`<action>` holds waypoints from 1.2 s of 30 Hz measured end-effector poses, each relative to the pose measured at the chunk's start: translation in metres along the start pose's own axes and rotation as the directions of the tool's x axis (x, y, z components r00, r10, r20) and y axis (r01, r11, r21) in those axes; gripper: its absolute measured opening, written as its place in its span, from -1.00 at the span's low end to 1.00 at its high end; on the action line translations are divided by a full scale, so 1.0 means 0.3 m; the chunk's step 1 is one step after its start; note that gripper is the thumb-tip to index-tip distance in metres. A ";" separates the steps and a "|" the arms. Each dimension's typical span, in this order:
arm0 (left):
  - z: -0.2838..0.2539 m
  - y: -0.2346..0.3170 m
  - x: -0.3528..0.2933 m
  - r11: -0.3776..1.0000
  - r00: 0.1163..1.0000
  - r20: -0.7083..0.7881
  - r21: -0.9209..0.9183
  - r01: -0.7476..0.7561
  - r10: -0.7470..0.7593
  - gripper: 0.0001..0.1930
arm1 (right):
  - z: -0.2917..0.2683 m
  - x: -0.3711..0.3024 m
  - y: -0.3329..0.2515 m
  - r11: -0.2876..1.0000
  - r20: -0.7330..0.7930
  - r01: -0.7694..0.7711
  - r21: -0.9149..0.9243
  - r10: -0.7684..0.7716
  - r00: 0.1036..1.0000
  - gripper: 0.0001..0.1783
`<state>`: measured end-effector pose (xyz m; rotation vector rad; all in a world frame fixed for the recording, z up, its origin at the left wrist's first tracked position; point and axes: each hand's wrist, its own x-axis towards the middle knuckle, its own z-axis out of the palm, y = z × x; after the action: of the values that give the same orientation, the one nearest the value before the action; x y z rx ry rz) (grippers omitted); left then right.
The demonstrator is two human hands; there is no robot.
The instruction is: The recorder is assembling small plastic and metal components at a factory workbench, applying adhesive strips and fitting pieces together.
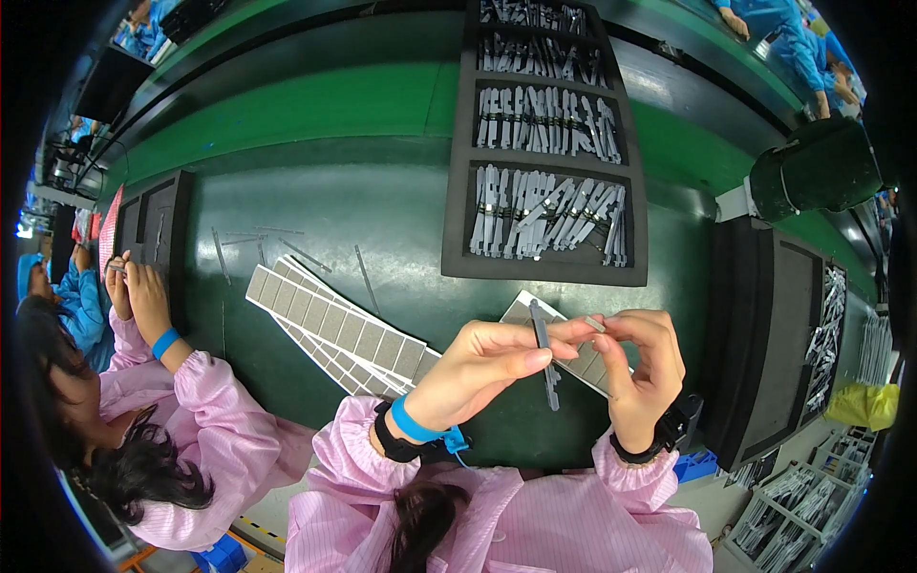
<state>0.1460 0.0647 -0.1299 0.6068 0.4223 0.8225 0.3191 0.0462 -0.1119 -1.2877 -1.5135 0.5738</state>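
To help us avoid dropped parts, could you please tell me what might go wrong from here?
The small grey pad could slip, as the right hand appears to pinch it by the fingertips. The slim grey plastic strip might twist or drop, since both its ends jut free of the left hand.

Bright, tabletop [401,220] glare (soft), bent edges

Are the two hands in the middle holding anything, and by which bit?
The left hand pinches a long grey strip around its middle. The right hand pinches a small grey piece, too small to tell by which part.
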 end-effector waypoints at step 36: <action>0.030 -0.016 0.002 0.969 0.945 -0.272 0.210 -0.128 0.183 -0.79 | -0.044 -0.049 -0.045 0.963 -0.132 0.270 -0.012 -0.269 0.954 -0.74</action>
<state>0.1540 0.0595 -0.1262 0.7057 0.7342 1.0365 0.3238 0.0253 -0.1013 -1.0692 -1.5415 0.3092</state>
